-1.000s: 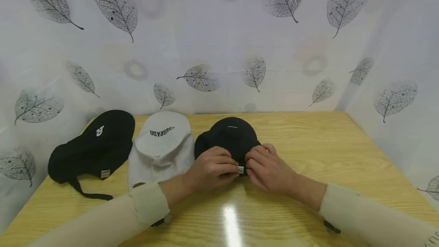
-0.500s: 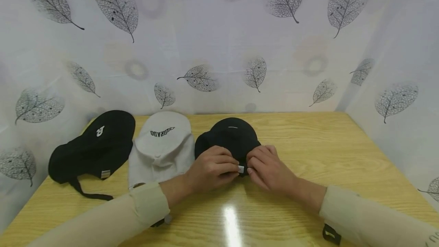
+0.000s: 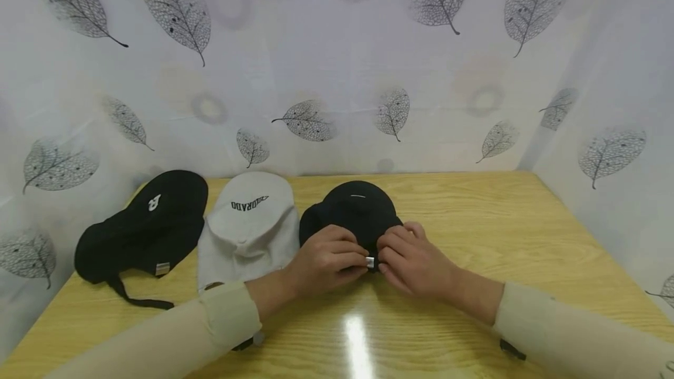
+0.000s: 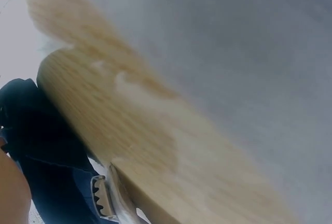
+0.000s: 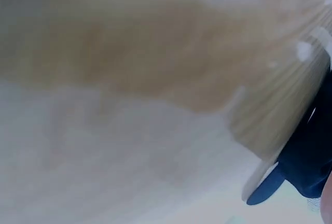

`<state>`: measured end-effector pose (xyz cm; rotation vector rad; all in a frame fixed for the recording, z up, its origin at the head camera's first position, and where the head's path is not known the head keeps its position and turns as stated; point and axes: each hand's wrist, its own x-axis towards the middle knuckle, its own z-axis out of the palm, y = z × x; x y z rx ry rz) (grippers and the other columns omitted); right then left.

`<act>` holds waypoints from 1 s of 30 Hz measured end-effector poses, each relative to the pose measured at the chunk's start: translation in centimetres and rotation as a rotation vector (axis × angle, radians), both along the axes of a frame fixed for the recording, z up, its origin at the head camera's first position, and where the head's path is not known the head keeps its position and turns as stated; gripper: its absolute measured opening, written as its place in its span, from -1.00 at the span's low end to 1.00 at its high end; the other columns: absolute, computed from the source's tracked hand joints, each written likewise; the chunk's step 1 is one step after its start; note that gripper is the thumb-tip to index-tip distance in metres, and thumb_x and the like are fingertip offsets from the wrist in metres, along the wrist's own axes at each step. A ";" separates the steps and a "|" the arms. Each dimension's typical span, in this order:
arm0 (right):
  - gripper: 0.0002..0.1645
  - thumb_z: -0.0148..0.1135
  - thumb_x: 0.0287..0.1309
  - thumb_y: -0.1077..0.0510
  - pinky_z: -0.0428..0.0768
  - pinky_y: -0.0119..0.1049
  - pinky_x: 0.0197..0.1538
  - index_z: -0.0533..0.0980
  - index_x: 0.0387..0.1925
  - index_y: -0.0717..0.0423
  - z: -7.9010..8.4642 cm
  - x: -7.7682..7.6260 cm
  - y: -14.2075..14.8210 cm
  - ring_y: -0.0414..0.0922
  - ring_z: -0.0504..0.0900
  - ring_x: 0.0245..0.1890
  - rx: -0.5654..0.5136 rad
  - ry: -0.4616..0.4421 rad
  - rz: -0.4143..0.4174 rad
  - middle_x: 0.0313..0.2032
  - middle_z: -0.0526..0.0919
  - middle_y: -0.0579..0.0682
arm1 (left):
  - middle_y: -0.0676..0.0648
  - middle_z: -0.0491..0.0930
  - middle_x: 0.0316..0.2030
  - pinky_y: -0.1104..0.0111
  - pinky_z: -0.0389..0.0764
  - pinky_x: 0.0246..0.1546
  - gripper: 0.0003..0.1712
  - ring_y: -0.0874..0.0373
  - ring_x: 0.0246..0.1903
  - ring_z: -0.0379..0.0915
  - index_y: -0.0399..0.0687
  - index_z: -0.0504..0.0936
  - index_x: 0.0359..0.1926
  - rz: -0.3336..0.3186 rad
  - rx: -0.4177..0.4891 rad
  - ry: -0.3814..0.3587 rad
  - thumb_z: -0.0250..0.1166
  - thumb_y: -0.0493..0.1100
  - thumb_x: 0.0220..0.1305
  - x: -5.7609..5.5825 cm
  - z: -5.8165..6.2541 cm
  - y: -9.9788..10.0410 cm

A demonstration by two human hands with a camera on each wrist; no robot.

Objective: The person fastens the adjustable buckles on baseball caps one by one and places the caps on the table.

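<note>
In the head view, a black cap with a short white line on it lies mid-table. My left hand pinches the strap at its near edge, beside a small silver buckle. Opposite it, my right hand grips the same edge with bent fingers. The fingertips are partly hidden. Dark cloth and a toothed metal buckle show at the lower left of the left wrist view. The right wrist view catches the dark cap at its right edge.
Left of the held cap lies a light grey cap lettered COLORADO. Further left is another black cap with a white R and a loose strap. A leaf-print curtain stands behind the wooden table.
The hands stay at the cap's near edge; the fingers shift only slightly around the silver buckle. The caps lie where they were.
</note>
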<state>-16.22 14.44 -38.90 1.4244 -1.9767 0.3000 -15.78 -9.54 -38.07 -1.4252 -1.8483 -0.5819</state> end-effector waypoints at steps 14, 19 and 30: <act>-0.66 -0.13 0.48 0.02 0.32 -0.04 -0.08 0.49 -0.32 0.08 -0.2 -0.5 0.1 0.01 0.49 -0.12 0.035 0.067 -0.002 -0.18 0.55 0.03 | 0.09 0.77 -0.33 0.38 0.59 -0.11 -0.87 0.20 -0.26 0.61 0.02 0.83 -0.32 0.024 -0.014 0.026 0.55 -0.19 0.03 0.0 0.1 -0.1; -0.66 -0.15 0.47 0.06 0.33 -0.04 -0.07 0.48 -0.33 0.10 -0.3 -0.4 0.1 0.01 0.49 -0.11 0.059 0.070 -0.019 -0.18 0.55 0.04 | 0.11 0.77 -0.34 0.39 0.59 -0.13 -0.87 0.21 -0.28 0.60 0.05 0.84 -0.33 0.026 -0.021 0.034 0.55 -0.19 0.03 0.1 0.0 -0.1; -0.67 -0.13 0.41 0.06 0.31 -0.03 -0.08 0.49 -0.38 0.09 -0.2 -0.2 0.4 0.00 0.49 -0.13 0.044 0.058 -0.046 -0.21 0.57 0.02 | 0.10 0.77 -0.34 0.41 0.60 -0.11 -0.87 0.22 -0.28 0.60 0.04 0.83 -0.33 0.025 -0.029 0.024 0.55 -0.20 0.02 0.2 0.0 0.0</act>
